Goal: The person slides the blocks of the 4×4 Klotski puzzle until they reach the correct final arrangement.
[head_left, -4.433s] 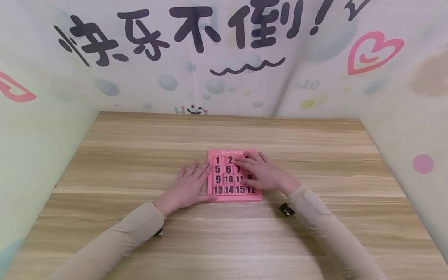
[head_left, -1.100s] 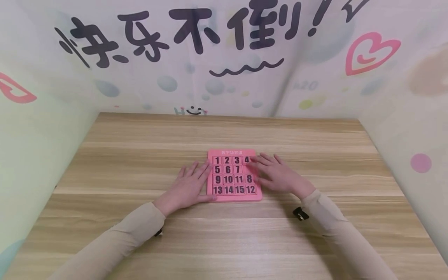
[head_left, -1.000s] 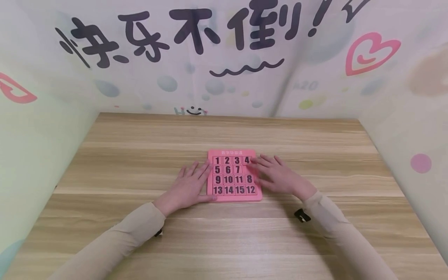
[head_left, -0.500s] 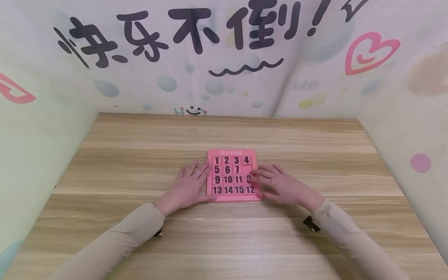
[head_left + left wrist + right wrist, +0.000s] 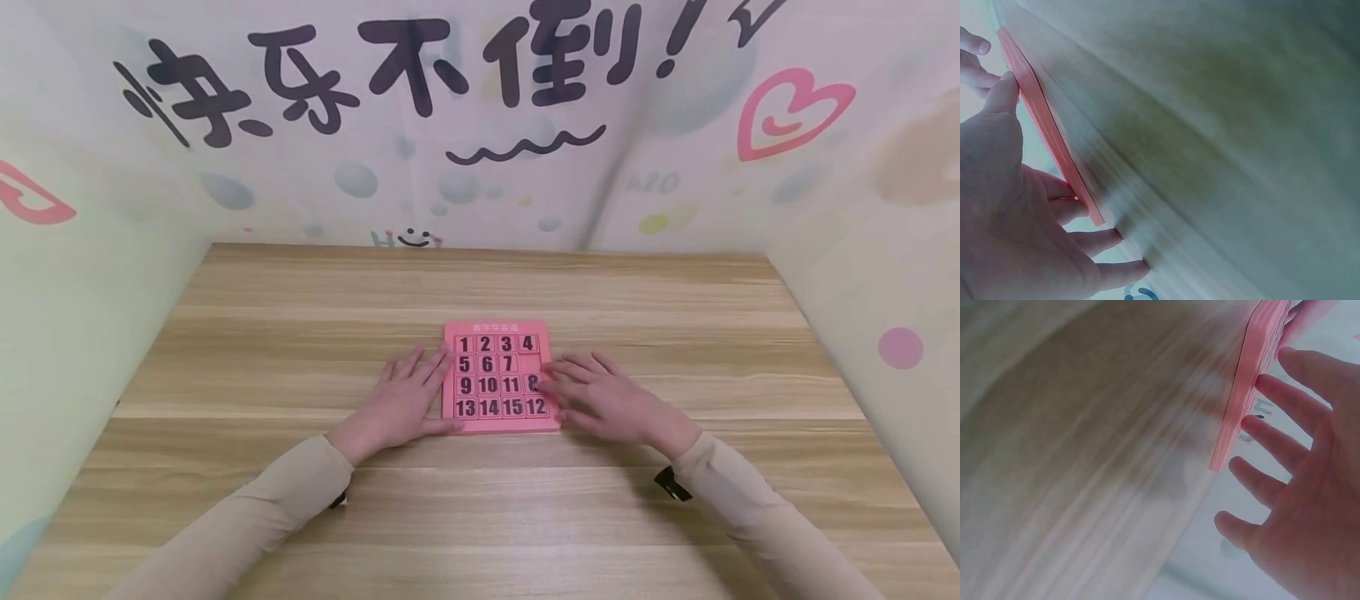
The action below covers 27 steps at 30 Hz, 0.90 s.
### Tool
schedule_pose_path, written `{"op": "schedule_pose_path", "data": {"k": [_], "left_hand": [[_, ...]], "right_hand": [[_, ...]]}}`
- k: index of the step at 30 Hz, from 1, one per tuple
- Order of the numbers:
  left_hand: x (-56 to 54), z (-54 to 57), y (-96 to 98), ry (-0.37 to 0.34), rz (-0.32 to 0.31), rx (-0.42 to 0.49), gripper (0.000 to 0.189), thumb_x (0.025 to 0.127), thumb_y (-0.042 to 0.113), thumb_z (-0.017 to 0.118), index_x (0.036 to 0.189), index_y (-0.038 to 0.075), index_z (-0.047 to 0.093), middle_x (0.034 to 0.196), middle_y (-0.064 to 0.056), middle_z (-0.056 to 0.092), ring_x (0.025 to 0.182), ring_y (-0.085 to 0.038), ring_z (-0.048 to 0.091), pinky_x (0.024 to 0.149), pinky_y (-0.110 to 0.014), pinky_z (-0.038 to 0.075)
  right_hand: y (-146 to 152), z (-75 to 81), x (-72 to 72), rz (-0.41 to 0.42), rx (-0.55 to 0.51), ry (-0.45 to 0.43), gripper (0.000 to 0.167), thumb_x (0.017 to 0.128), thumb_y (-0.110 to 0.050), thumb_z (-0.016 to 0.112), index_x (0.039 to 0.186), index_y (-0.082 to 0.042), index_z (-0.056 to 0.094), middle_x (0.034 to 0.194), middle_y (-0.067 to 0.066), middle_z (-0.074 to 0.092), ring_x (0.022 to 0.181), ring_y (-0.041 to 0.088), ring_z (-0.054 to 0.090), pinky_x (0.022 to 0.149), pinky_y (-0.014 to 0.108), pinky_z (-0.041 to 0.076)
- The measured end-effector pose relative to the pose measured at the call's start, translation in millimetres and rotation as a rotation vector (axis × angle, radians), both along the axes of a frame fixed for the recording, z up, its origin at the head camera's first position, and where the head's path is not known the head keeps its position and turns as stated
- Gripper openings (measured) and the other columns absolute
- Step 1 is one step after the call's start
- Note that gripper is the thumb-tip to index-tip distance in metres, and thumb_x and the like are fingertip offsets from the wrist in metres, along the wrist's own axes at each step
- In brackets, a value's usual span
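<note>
A pink sliding number puzzle (image 5: 498, 423) lies flat on the table, its top row reading 1, 2, 3, 4. Beside the 7 tile (image 5: 508, 364) is an uncovered gap, with the 8 tile (image 5: 532, 384) directly below that gap. My left hand (image 5: 397, 408) rests along the puzzle's left edge, fingers spread and thumb at the lower left corner. My right hand (image 5: 611, 404) reaches in from the right, a fingertip over the right part of the 8 tile and the thumb by the right edge. In the right wrist view its fingers (image 5: 1275, 440) are extended beside the pink frame (image 5: 1235, 400).
The wooden table (image 5: 480, 508) stretches around the puzzle on all sides. A printed white backdrop (image 5: 300, 192) rises behind it, and pale walls stand left and right. A black wrist device (image 5: 672, 483) hangs under the right sleeve.
My right hand has drawn back from over the puzzle, uncovering the 3 and 4 tiles, then moved down from beside the 4 tile to the 8 tile. The left hand has stayed in place.
</note>
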State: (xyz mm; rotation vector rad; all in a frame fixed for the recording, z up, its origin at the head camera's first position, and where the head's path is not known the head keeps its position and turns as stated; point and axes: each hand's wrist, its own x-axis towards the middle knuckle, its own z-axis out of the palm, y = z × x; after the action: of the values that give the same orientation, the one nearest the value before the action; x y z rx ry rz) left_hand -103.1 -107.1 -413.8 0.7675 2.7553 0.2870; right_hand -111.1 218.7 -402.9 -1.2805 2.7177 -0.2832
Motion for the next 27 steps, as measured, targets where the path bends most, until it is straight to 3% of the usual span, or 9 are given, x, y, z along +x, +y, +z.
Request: {"op": "schedule_pose_path", "data": {"k": [13,27], "left_hand": [[-0.1,-2.6,-0.7,0.009,0.001,0.019,0.1,0.086,0.069,0.05,0.154,0.004,0.017,0.16,-0.012,0.01,0.143,-0.043,0.01,0.111,-0.063,0.01],[-0.4,-2.2,-0.4,0.008,0.004,0.013,0.099,0.087,0.07,0.049,0.154,0.005,0.016,0.16,-0.01,0.009,0.143,-0.042,0.009,0.111,-0.062,0.008]], "right_hand": [[4.3,-0.3,1.2,0.053,0.016,0.012,0.049,0.096,-0.038,0.057,0.141,-0.019,0.053,0.148,0.01,0.042,0.137,0.038,0.031,0.108,0.066,0.016],[-3.1,-2.6,-9.0,-0.014,0.017,0.046,0.051,0.095,-0.031,0.06,0.142,-0.014,0.05,0.147,0.012,0.043,0.137,0.039,0.032,0.109,0.064,0.018]]}}
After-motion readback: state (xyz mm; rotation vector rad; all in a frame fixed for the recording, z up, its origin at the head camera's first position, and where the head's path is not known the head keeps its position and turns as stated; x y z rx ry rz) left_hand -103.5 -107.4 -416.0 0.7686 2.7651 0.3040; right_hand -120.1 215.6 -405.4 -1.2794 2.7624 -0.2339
